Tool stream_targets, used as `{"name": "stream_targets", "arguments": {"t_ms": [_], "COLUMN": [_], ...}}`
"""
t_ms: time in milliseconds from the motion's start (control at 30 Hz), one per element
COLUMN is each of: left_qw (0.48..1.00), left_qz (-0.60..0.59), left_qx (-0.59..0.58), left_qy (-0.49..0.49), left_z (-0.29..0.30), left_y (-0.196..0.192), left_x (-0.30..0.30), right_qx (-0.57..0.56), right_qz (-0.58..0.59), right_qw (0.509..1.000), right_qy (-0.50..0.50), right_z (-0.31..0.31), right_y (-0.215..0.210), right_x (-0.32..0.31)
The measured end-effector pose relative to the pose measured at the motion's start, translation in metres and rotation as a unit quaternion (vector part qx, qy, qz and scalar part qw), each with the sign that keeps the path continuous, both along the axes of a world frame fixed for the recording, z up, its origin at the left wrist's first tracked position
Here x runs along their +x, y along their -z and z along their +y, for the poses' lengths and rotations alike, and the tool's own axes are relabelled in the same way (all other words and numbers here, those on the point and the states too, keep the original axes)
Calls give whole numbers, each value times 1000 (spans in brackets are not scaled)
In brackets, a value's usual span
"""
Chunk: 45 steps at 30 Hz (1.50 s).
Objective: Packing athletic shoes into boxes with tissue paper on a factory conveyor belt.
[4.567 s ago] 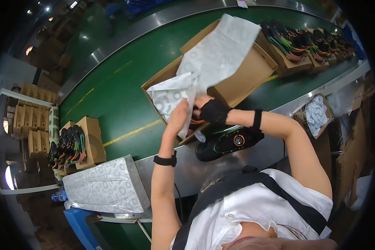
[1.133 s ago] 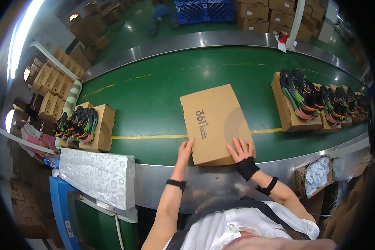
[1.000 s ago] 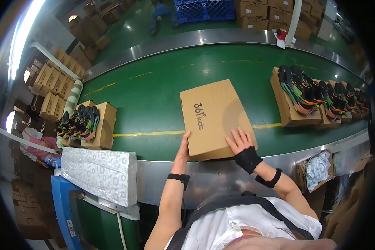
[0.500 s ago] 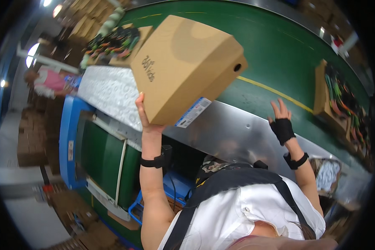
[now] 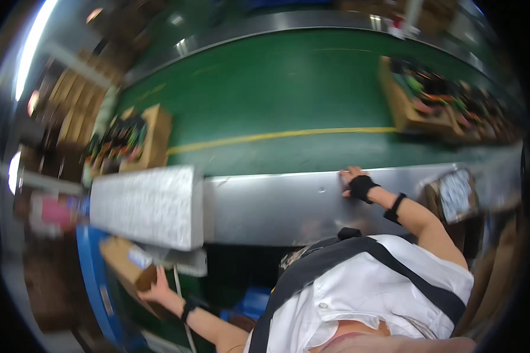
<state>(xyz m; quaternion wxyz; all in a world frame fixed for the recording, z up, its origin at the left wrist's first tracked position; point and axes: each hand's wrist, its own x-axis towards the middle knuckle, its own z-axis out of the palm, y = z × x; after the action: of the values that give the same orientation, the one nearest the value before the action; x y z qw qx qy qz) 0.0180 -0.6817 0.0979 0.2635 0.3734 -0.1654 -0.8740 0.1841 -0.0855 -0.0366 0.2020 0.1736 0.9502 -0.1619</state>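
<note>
Off to my left, a brown cardboard box [image 5: 119, 257] with a white-and-blue label lies at a slant over the lower green belt, beside a blue frame [image 5: 96, 282]. My left hand [image 5: 154, 286] grips the near end of this box, thumb and fingers spread across it. The box's far side is hidden. My right hand [image 5: 355, 181], with a black band round the palm, lies on the far edge of the steel ledge [image 5: 265, 206], fingers loosely apart and holding nothing.
A pale, patterned block-like surface [image 5: 147, 206] stands left on the ledge. Beyond runs a wide green belt [image 5: 265, 88] with a yellow line. Open cartons of dark, colourful items stand on it at left [image 5: 156, 138] and right [image 5: 394, 100]. A person [image 5: 56, 209] is far left.
My left hand has carried the cardboard box from above the ledge down and left, to the lower belt. My right hand has come down onto the ledge. The view has turned.
</note>
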Motion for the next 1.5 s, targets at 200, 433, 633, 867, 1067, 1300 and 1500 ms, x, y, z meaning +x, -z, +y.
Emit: {"name": "stream_targets", "arguments": {"t_ms": [200,433,633,867,1067,1300,1500], "left_qw": [926,221,85,72,80,68,193], "left_qz": [-38,25,-9,-20,-15,6,-12], "left_qx": [-151,-756,-858,-874,-884,-888,-791], "left_qy": [344,616,506,480,460,454,581], "left_z": [102,312,348,352,351,344,340], "left_y": [56,164,148,159,158,165,136], "left_x": [-59,-20,34,37,41,34,-3], "right_qx": [22,39,308,176,158,174,-115], "right_qz": [53,205,251,175,101,122,263], "right_qw": [998,978,855,935,952,975,952], "right_qy": [-23,27,334,254,243,-69,109], "right_z": [-9,64,264,381,327,260,166], "right_y": [1,13,-119,-145,-151,-195,-213], "right_x": [1,8,11,33,12,39,51]}}
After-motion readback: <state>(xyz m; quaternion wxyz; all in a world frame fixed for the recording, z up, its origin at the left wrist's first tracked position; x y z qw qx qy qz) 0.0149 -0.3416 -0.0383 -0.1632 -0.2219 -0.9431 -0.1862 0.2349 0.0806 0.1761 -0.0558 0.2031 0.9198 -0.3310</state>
